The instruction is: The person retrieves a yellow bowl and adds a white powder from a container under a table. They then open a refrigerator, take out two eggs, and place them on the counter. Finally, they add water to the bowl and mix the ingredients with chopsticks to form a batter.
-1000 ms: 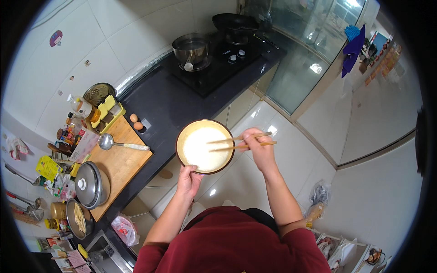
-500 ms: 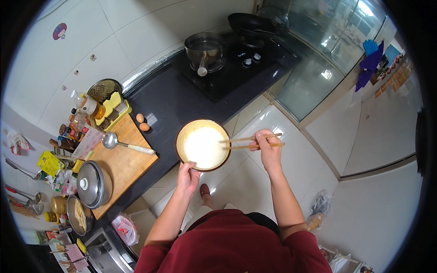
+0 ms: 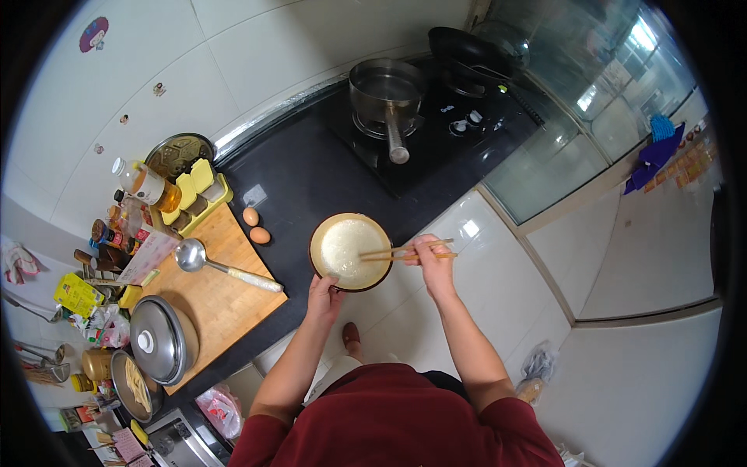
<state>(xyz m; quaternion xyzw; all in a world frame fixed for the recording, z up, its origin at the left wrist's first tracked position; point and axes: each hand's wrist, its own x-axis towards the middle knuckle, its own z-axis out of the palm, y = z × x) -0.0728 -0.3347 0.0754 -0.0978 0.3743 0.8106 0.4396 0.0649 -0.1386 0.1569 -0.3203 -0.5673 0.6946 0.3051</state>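
Note:
My left hand (image 3: 324, 298) grips the near-left rim of a round bowl (image 3: 313, 243) with a dark brown edge and a cream inside. Pale, bubbly liquid batter (image 3: 342, 253) lies in the bowl. In my right hand (image 3: 433, 261) is a pair of wooden chopsticks (image 3: 395, 255), held at their thicker end. Their tips reach into the batter near the middle of the bowl. The bowl is held in front of my body, close to the edge of the dark counter (image 3: 303, 191). The fingers under the bowl are hidden.
Two brown eggs (image 3: 255, 226) rest beside a wooden cutting board (image 3: 233, 300) bearing a metal ladle (image 3: 191, 255) and a lidded pot (image 3: 159, 342). A saucepan (image 3: 381, 86) stands on the black stove (image 3: 443, 128), its handle pointing toward me. Behind it is a black wok (image 3: 467, 54).
The bowl has come nearer the counter and my right hand has moved left with the chopsticks. Their tips now reach deeper into the bowl. The view has shifted slightly.

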